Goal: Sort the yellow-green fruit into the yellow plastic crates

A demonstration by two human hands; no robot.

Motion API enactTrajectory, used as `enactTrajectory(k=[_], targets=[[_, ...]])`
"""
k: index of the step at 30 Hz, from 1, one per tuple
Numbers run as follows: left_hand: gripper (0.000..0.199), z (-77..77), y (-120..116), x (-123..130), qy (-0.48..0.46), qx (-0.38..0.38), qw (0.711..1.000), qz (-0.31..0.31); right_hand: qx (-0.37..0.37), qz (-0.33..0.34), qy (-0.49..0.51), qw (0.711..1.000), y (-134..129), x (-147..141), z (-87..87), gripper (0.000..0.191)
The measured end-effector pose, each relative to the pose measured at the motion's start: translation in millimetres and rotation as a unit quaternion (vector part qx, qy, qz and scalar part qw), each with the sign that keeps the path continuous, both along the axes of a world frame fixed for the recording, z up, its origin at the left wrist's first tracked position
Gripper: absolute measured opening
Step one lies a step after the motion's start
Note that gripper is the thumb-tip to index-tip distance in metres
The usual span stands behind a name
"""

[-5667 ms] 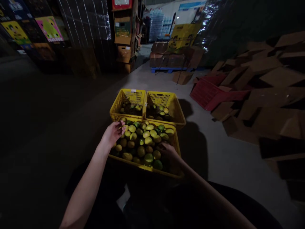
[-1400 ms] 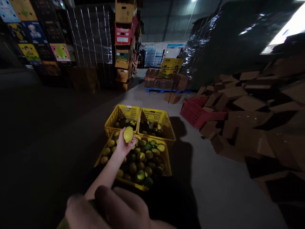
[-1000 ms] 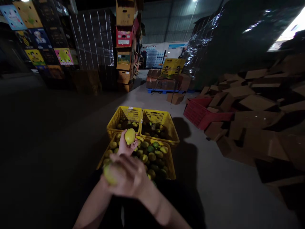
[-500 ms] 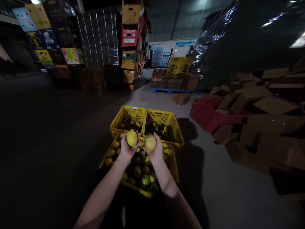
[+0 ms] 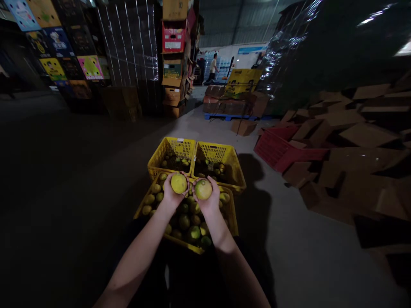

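Note:
My left hand (image 5: 172,199) is closed around a yellow lemon (image 5: 179,183), its rounded face turned up toward me. Cupped in my right hand (image 5: 212,200) is a second lemon (image 5: 203,189), yellow with a green patch and the stem scar showing. Both hands are side by side, a small gap apart, over the far part of a yellow crate (image 5: 186,246). Many yellow and green lemons (image 5: 194,233) fill that crate; my hands and forearms hide some of them.
Behind stand two more yellow crates, the left one (image 5: 156,160) and the right one (image 5: 239,173), with some fruit low inside. A red crate (image 5: 272,149) and heaped cardboard (image 5: 359,171) lie to the right. Farther off are stacked boxes (image 5: 173,40), a blue pallet (image 5: 221,116) and a person (image 5: 213,66).
Both lemons have been turned in my hands, so different sides face me. The view has tilted down slightly. The distant person has moved right, into fuller view.

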State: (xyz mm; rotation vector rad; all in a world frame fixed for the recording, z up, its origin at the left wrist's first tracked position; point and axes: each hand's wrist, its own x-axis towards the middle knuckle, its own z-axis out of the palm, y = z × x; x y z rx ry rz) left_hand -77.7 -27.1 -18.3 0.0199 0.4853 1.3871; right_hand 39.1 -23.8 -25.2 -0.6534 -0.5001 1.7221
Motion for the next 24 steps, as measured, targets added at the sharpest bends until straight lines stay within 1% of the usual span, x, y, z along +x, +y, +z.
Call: enactTrajectory(k=[3,6,11,14,17,20,22,24], targets=[[0.030,-0.2,2.4,0.9,0.011,0.018,1.000,0.000,-0.022,-0.012,0.026,0.999,1.5,-0.8,-0.3,0.028],[0.036,-0.6,5.4,1.5,0.001,0.020,1.000,0.016,-0.024,-0.024,0.040,0.999,3.9,-0.2,-1.0,0.022],[0.034,-0.3,8.6,2.1,-0.019,-0.019,0.999,0.045,-0.056,-0.017,0.023,0.998,10.9,1.0,-9.7,0.017],[0.032,0.3,9.2,3.7,-0.013,-0.041,0.998,0.052,-0.050,-0.022,0.023,0.998,13.7,-0.5,-15.4,0.018],[0.031,-0.2,9.4,4.3,-0.007,-0.046,0.998,0.044,-0.041,-0.019,0.024,0.999,14.1,-2.0,-17.4,0.017],[0.029,-0.8,7.9,2.5,-0.011,-0.020,1.000,0.012,-0.038,-0.012,0.017,0.999,12.5,-2.2,-15.1,0.017],[0.029,0.2,5.2,0.4,-0.023,0.022,0.999,-0.014,-0.039,-0.014,0.017,0.999,10.3,-1.7,-11.4,0.017],[0.030,2.6,1.6,-1.7,-0.030,0.069,0.997,-0.026,-0.034,-0.012,0.024,0.999,7.1,-1.1,-6.4,0.021]])
